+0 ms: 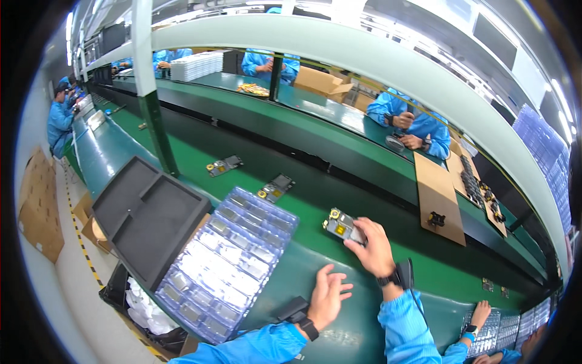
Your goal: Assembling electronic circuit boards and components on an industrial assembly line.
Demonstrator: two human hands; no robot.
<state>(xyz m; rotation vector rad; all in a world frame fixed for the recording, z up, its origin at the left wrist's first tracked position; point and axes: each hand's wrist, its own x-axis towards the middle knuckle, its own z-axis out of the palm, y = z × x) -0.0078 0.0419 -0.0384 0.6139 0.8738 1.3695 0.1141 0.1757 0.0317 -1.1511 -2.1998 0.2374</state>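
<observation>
Green belt (310,244): runs beyond the desk (276,294); two loose boards (225,165) (276,188) lie on it, farther left; best kept clear of the arm's sweep
Black tray (151,209): tilted beside the clear tray; nothing in hand calls for it
Clear tray (291,222): on the desk, left of both hands; its pockets look shallow, so a bumped sleeve could unsettle it
Right hand (373,246): pinching the circuit board by its near end, thumb on one side, fingers on the other; a light edge grip should serve best
Left hand (328,297): empty, fingers loosely curled over the desk; well placed to steady the free end
Circuit board (342,226): at the belt, right of the clear tray; whether lifted or resting, I cannot tell; keep it level
Round gold part (334,213): at the board's far end; likely delicate, better left untouched
</observation>
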